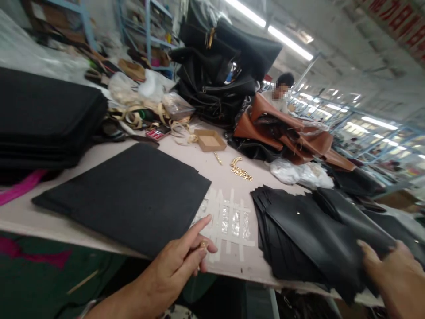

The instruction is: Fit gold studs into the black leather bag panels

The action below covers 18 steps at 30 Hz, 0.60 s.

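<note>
My left hand (186,254) is over the table's front edge, its thumb and fingers closed around a small gold-coloured metal piece (203,244); the forefinger points forward. My right hand (395,272) grips the near edge of a black leather piece (352,212) on the right, partly blurred by motion. More black leather pieces (275,248) lie fanned out beneath and beside it. A large black panel (139,190) lies flat to the left of my left hand. Between panel and leather, strips of whitish tape (229,246) and clear plastic cross the tabletop.
Gold chain (241,173) lies mid-table near a small open cardboard box (210,141). Black bags (215,75) and brown leather bags (285,126) are heaped behind. A thick black stack (43,119) stands at left. Another person (279,95) is beyond the bags.
</note>
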### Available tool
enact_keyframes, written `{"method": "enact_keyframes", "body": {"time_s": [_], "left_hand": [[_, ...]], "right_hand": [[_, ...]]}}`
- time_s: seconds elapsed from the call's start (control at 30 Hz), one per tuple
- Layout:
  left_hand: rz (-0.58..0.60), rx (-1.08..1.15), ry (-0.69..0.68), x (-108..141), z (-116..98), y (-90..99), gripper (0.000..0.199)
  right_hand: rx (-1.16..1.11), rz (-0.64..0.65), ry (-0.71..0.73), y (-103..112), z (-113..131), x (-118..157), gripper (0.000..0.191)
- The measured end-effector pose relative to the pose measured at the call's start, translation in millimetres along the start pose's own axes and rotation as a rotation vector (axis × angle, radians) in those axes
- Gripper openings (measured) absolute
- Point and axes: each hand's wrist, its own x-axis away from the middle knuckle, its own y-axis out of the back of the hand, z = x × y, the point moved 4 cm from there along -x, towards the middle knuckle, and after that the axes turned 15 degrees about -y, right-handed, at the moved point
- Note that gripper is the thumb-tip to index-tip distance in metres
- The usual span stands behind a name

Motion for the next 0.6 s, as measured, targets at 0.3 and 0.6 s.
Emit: {"method": "enact_keyframes", "body": {"time_s": [0.3, 0.6], "left_hand": [[0.012, -0.057, -0.056, 0.1, -3.3, 8.5, 0.053], [0.106, -0.505, -0.269, 17.3, -5.4, 41.4, 0.065]], "right_hand": [[-0.523, 1.022, 0.686, -34.8, 156.3, 239.6, 0.03], [-0.641, 1.447, 0.878, -52.7, 226.2, 308.7, 0.024]]}}
